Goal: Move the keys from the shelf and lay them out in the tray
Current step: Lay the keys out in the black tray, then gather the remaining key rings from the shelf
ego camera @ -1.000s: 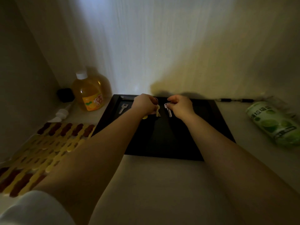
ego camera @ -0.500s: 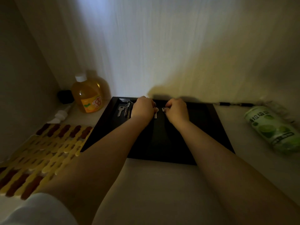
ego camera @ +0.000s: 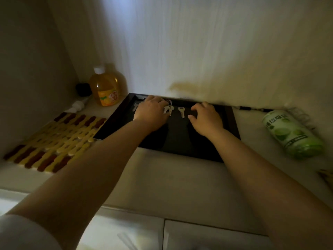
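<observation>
A dark rectangular tray (ego camera: 232, 121) lies on the pale shelf against the back wall. A single silver key (ego camera: 181, 111) rests flat in the tray's far middle. Just left of it, two keys on a ring (ego camera: 169, 109) lie by the fingertips of my left hand (ego camera: 152, 111), which touches them. Another silver key (ego camera: 135, 107) shows partly at the tray's far left, behind that hand. My right hand (ego camera: 207, 118) hovers to the right of the single key, fingers spread, holding nothing.
An orange liquid bottle (ego camera: 105, 87) stands at the back left beside a small black object (ego camera: 83, 89). A yellow and brown woven mat (ego camera: 54, 141) lies on the left. A green can (ego camera: 292, 134) lies on its side at the right, with a pen (ego camera: 252, 108) along the wall.
My right hand has let go of the single key, which now lies in the tray, and moved right. My left hand has lowered the ringed keys onto the tray.
</observation>
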